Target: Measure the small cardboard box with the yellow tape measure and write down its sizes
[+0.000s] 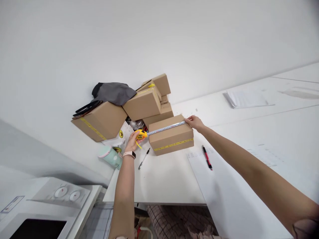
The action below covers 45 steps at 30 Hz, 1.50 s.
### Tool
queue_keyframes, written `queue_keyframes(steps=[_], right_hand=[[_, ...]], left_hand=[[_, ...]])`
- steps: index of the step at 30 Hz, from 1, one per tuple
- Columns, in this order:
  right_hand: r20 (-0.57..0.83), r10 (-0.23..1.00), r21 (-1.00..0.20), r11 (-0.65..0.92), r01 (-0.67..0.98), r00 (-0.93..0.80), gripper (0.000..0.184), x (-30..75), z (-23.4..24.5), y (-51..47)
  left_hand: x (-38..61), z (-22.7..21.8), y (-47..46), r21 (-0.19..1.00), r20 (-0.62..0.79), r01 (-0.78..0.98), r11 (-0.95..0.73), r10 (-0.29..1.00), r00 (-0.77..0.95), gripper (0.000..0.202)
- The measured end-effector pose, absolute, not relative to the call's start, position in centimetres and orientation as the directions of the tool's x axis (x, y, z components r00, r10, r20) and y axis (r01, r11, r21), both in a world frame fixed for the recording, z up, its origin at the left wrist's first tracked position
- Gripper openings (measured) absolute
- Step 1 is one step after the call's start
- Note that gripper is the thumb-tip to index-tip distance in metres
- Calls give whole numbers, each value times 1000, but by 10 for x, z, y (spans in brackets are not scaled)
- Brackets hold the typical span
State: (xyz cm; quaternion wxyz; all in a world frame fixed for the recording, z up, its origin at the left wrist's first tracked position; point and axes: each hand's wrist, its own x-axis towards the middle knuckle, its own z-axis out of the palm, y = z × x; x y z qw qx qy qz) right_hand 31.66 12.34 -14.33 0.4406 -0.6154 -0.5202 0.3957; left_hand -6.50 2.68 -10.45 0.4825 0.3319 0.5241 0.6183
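Observation:
A closed cardboard box (171, 136) with yellow tape along its front side sits on the white table. Across its top lies the pulled-out blade of a tape measure (141, 134), whose yellow case is gripped in my left hand (131, 142) just off the box's left edge. My right hand (194, 122) pinches the blade's far end at the box's right edge. A yellow strap hangs from the case. Below my left hand lies a black and silver pen (144, 158). To the right of the box, a red and black pen (207, 157) rests on a printed sheet (219, 179).
Several cardboard boxes (142, 103) are stacked at the back left, with a grey cloth (115, 93) draped over them. A mint-green cylindrical case (111, 157) lies by the table's left edge. A white microwave (50, 205) stands lower left. Papers (246, 99) lie at the back right.

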Motion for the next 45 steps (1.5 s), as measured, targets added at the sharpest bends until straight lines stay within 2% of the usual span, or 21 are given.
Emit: queue_keyframes(steps=[2,6,11,18,20,23,25,28,31,34,39,45], right_hand=[[-1,992,-884,-61,464,128,30,312,-143,120],[-6,991,-766,-92,636,136,39,307,-137,116],[-23,988,-704,-125,700,153,43,306,-130,114],[8,990,-664,-100,741,141,36,304,-126,117],[0,991,-690,-96,718,132,35,310,-121,119],[54,992,-799,-24,601,112,35,321,-107,122],[147,986,-844,84,530,77,36,321,-94,121],[273,957,-795,282,537,-99,38,305,-77,116],[309,921,-737,389,553,-236,36,277,-73,113],[329,921,-716,386,582,-207,40,256,-84,117],[238,954,-605,293,740,-184,52,250,-111,129],[186,952,-527,306,793,-244,58,249,-119,133]], left_hand=[[-66,-106,32,965,-101,-260,17,944,-315,22],[-68,-108,37,961,-107,-275,21,948,-301,24],[-68,-109,36,959,-112,-281,27,951,-289,25],[-58,-94,26,968,-96,-249,26,958,-271,27],[-52,-82,11,972,-78,-233,20,966,-246,31],[-31,-72,-36,979,-82,-192,65,994,-79,47],[-3,-82,-76,980,-137,-110,165,966,220,58],[54,-116,-128,936,-229,-154,316,880,416,63],[108,-149,-147,857,-200,-374,356,897,394,56],[136,-154,-131,824,-158,-495,276,951,266,60],[136,-124,-85,801,-235,-523,292,956,176,54],[137,-113,-66,772,-328,-530,349,934,137,43]])
